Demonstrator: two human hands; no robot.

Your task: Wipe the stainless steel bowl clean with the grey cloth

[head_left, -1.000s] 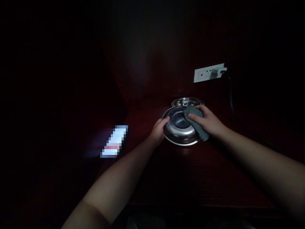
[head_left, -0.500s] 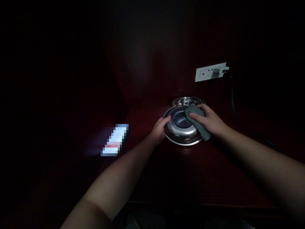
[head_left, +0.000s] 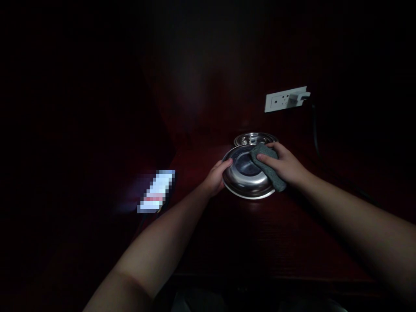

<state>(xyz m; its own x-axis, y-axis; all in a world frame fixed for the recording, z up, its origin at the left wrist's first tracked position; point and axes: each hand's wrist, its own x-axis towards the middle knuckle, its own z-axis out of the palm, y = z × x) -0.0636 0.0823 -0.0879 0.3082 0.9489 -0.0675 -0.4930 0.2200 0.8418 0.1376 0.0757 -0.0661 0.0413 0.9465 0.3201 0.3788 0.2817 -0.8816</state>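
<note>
A shiny steel plate (head_left: 242, 184), deep and round, is held tilted above the dark red table with its underside toward me. At its left rim my left hand (head_left: 217, 177) is closed, thumb on the face and fingers hidden behind. My right hand (head_left: 286, 162) grips a folded grey-green cloth (head_left: 266, 160), which lies against the right part of the plate and over its rim. Just behind, more steel dishware (head_left: 250, 138) rests on the table, partly covered by the held plate and the cloth.
A lit phone (head_left: 157, 190), its screen blurred, is at the table's left side. On the back wall sits a white socket panel (head_left: 276, 102) with a plug in it, and a dark cable (head_left: 315, 130) hangs down to the right. The surroundings are very dark.
Hardly anything differs. The cloth and my right hand have shifted very slightly to the left on the plate, and the whole view has moved a touch.
</note>
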